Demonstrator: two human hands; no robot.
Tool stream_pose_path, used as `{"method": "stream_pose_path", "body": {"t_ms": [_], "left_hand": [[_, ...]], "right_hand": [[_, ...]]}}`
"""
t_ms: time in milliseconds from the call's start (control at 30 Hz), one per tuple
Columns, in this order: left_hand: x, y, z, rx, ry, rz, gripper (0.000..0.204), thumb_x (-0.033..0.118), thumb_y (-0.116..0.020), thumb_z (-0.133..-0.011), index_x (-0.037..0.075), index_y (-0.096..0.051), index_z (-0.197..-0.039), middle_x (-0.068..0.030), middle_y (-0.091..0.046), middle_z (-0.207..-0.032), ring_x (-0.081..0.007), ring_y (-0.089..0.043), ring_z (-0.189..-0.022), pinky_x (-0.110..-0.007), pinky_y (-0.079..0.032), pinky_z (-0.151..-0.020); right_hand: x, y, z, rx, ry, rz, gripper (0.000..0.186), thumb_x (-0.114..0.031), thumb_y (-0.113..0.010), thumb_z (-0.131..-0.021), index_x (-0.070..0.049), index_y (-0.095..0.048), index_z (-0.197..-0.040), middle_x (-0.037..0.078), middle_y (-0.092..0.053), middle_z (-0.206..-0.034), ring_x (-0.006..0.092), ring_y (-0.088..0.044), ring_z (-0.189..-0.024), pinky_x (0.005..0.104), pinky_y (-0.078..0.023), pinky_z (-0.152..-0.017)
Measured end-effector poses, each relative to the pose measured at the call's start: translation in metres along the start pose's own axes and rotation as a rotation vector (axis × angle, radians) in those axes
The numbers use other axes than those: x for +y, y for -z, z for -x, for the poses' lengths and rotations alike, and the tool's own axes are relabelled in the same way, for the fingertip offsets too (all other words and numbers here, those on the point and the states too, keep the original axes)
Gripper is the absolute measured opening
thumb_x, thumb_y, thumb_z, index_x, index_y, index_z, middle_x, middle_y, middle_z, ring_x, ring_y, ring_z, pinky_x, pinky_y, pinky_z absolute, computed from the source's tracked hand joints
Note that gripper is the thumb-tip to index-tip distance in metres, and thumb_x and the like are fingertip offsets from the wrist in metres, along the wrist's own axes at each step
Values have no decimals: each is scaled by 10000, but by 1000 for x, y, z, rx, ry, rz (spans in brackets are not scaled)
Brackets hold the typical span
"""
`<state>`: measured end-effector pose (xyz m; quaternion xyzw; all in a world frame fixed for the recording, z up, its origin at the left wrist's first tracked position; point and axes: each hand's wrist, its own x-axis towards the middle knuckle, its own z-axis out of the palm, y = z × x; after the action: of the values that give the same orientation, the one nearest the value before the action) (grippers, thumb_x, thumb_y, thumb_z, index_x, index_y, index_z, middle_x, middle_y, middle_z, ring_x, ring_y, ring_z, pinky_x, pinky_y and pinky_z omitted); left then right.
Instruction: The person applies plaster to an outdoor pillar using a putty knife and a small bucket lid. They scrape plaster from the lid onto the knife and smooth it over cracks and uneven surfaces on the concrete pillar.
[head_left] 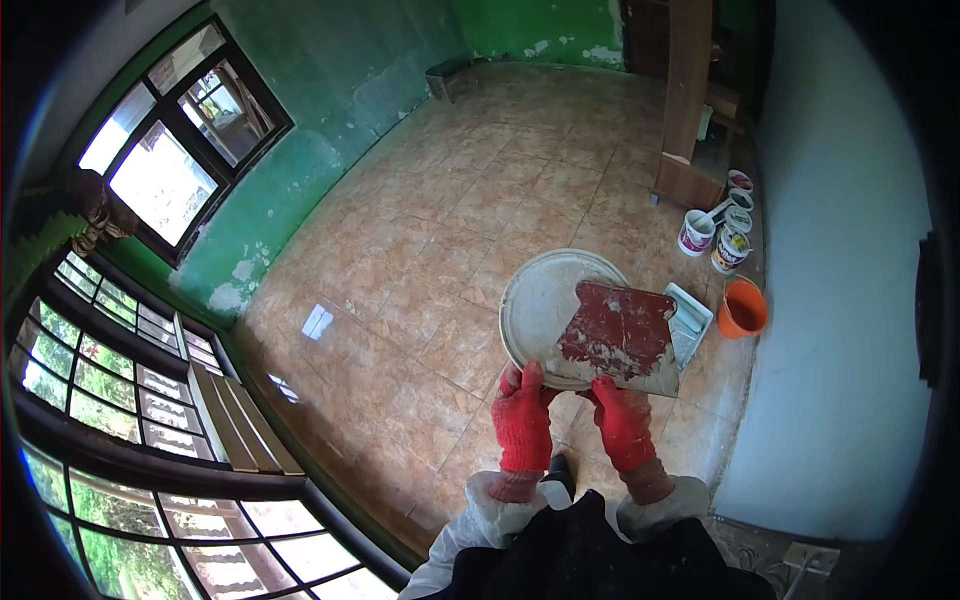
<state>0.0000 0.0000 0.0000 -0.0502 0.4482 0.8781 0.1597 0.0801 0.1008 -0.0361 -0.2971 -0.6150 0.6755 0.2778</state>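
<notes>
My left hand [522, 425], in a red knit glove, grips the near rim of a round pale lid [545, 295] smeared with grey residue. My right hand [622, 428], also gloved in red, is closed on the lower edge near a flat reddish-brown board [618, 325], which lies over the right part of the lid and is crusted with pale filler along its bottom. Both hands hold these items out in front of my body; their fingertips are partly hidden underneath.
Tiled floor [420, 250] stretches to green, patchy walls. A paint tray with roller [690, 315], orange bucket [742, 312] and several paint buckets [697, 233] line the right white wall [820, 380]. A wooden cabinet [685, 120] stands behind them. Windows [165, 180] are at left.
</notes>
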Motion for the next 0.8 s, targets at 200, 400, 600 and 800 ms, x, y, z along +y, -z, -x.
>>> {"method": "stream_pose_path", "body": {"t_ms": [200, 400, 600, 800], "left_hand": [[52, -166, -433, -76, -169, -85, 256, 210, -502, -912, 18, -521, -1080, -57, -604, -938, -147, -606, -776, -255, -510, -644], [94, -303, -883, 21, -108, -329, 248, 266, -501, -920, 28, -531, -984, -23, -553, -691, -112, -523, -616, -254, -437, -550], [206, -453, -1299, 140, -84, -404, 249, 273, -498, -922, 31, -544, -953, -9, -520, -665, -93, -471, -576, -253, -409, -526], [274, -539, -1742, 169, -142, -348, 294, 278, -500, -921, 35, -537, -1082, -52, -608, -810, -97, -482, -585, -237, -413, -528]], "right_hand": [[-84, -194, -420, 3, -104, -141, 157, -158, -548, -849, -32, -624, -795, 13, -588, -662, 64, -430, -467, 211, -351, -440], [-75, -377, -886, -92, 63, 10, 138, -153, -562, -841, -47, -604, -765, 29, -604, -712, 73, -502, -515, 218, -335, -419], [-174, -586, -1303, -359, -174, 10, 101, -142, -549, -839, -49, -586, -827, 30, -606, -738, 92, -554, -558, 215, -323, -414], [-200, -819, -1697, -381, -302, -224, 108, -127, -572, -831, -50, -581, -906, 44, -608, -817, 134, -614, -692, 227, -432, -508]]}}
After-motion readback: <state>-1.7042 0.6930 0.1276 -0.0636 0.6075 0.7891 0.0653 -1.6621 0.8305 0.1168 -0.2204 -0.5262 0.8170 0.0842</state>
